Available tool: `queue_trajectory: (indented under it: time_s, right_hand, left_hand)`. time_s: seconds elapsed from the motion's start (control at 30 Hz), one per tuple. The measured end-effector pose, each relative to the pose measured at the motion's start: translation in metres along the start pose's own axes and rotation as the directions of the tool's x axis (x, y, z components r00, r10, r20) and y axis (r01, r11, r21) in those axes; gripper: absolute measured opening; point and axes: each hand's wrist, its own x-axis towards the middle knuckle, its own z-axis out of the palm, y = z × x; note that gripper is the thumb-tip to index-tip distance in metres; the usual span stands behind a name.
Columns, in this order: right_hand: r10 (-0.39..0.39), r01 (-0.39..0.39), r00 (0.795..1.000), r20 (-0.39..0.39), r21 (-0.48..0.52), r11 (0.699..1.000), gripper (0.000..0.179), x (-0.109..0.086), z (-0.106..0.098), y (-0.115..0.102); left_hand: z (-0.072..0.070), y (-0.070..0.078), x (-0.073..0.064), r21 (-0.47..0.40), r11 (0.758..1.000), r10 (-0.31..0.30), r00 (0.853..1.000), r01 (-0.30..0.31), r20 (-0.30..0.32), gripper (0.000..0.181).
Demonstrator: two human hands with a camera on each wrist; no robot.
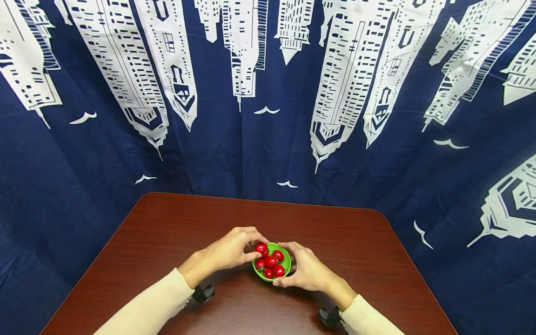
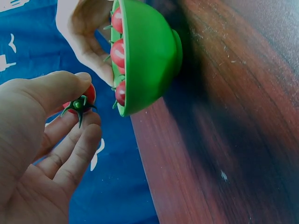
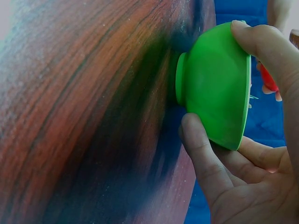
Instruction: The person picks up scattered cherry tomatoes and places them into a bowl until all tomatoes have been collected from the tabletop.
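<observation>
A small green bowl [image 1: 287,264] holds several red cherry tomatoes [image 1: 270,261] with green stems. My right hand [image 1: 309,269] grips the bowl from the right. In the right wrist view its thumb is at the rim and other fingers curve around the bowl's wall [image 3: 217,86]. Over the bowl's left side, my left hand [image 1: 232,247] pinches one cherry tomato [image 2: 90,94] between thumb and fingers, its green stem facing the left wrist camera. That tomato is apart from the bowl in the left wrist view. Whether the bowl's foot touches the table is hard to tell.
The reddish-brown wooden table [image 1: 176,218] has rounded far corners. Behind and beside it hangs a dark blue cloth [image 1: 217,153] with white buildings and birds printed on it. A black strap device [image 1: 204,294] sits on each wrist, by the cream sleeves [image 1: 155,302].
</observation>
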Motion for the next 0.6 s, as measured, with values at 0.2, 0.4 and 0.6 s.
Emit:
queue_trajectory:
  time_s: [0.2,0.4,0.6]
  right_hand:
    - [0.002,-0.002,1.000,0.003,0.006,1.000,0.102,0.000,-0.001,0.000]
    - [0.002,-0.002,1.000,0.006,0.013,1.000,0.101,0.000,0.000,0.000]
    - [0.001,-0.001,1.000,0.003,0.006,1.000,0.102,0.000,0.000,0.000]
  left_hand:
    - [0.001,0.005,-0.005,0.005,1.000,0.015,1.000,-0.015,0.015,0.033]
    - [0.004,0.008,-0.008,0.055,0.997,0.046,0.999,-0.047,0.015,0.032]
    - [0.007,0.011,-0.011,0.047,0.996,0.081,0.996,-0.082,0.024,0.033]
